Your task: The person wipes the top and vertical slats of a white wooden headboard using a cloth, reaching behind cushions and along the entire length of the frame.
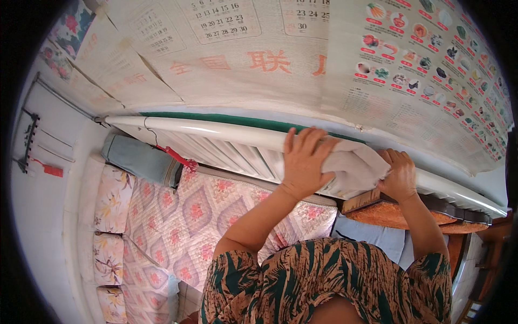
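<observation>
A light beige cloth (357, 165) lies bunched over the top of a white radiator (216, 130), between my two hands. My left hand (305, 164) is at its left edge, fingers stretched and spread over the radiator's top, thumb pointing toward the cloth. At the cloth's other end, my right hand (398, 177) has its fingers curled round the fabric. Part of the cloth hides behind the fingers of both hands.
Below the radiator stretches a pink quilted flowered cover (210, 216). A rolled blue-grey bundle (141, 157) and a red-handled object (179, 156) sit at left. An orange-brown cushioned piece (399, 213) stands under the right end. Printed paper sheets (243, 81) cover the wall.
</observation>
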### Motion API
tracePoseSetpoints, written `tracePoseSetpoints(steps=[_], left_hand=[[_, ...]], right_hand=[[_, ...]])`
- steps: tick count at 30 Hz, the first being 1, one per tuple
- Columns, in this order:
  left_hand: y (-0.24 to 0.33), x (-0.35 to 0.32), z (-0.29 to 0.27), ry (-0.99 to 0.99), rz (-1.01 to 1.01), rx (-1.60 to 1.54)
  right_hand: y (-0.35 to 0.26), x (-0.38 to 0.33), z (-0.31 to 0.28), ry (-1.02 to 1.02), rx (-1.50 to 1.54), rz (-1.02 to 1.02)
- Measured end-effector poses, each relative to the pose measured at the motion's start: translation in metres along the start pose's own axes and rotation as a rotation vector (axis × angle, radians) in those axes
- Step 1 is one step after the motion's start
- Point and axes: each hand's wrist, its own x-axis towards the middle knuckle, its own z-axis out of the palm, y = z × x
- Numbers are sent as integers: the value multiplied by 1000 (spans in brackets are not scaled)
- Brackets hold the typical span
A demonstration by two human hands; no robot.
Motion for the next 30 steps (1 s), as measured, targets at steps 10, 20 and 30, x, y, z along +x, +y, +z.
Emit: tracePoseSetpoints(steps=[10, 20, 30], left_hand=[[-222, -56, -115, 412, -433, 3], [-331, -72, -176, 679, -902, -198], [-273, -60, -147, 333, -560, 62]], right_hand=[[-3, 3, -3, 28, -27, 12], [-4, 0, -5, -48, -66, 29], [-4, 0, -4, -5, -64, -9]])
